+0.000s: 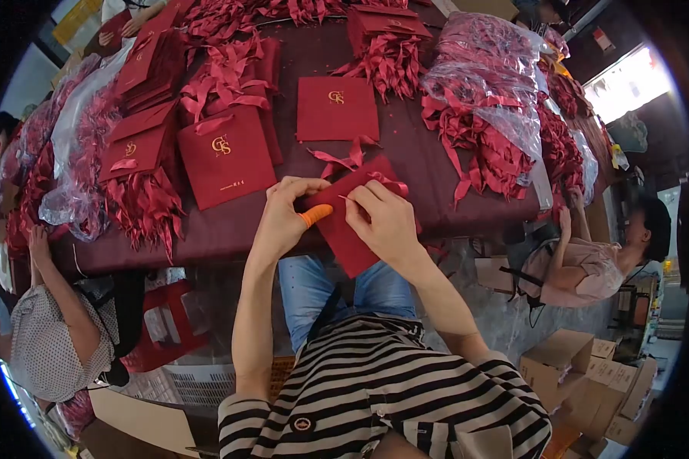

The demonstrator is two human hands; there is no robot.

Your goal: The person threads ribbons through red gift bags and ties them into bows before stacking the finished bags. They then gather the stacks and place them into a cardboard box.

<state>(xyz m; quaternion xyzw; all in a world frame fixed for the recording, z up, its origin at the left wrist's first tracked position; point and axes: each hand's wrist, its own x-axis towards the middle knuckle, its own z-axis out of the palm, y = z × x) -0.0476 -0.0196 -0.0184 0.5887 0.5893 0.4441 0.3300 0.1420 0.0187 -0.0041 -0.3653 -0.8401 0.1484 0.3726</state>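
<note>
A dark red paper gift bag (344,246) hangs tilted between my hands at the table's front edge. My left hand (285,218) grips its left side, an orange finger cover (317,215) on the thumb. On the bag's right side, my right hand (381,222) is closed in a pinch on a thin red ribbon (389,183) near the bag's upper part. The fingertips partly hide where ribbon and bag meet. Just beyond, a loose red ribbon (346,159) lies on the cloth, below a flat red bag (336,109) with gold lettering.
Stacked red bags (228,157) with ribbons lie to the left on the dark tablecloth (298,38). Plastic-wrapped ribboned bags (482,69) stand at the right. Co-workers sit at left (57,336) and right (589,268). A red stool (180,317) and cardboard boxes (566,359) are below.
</note>
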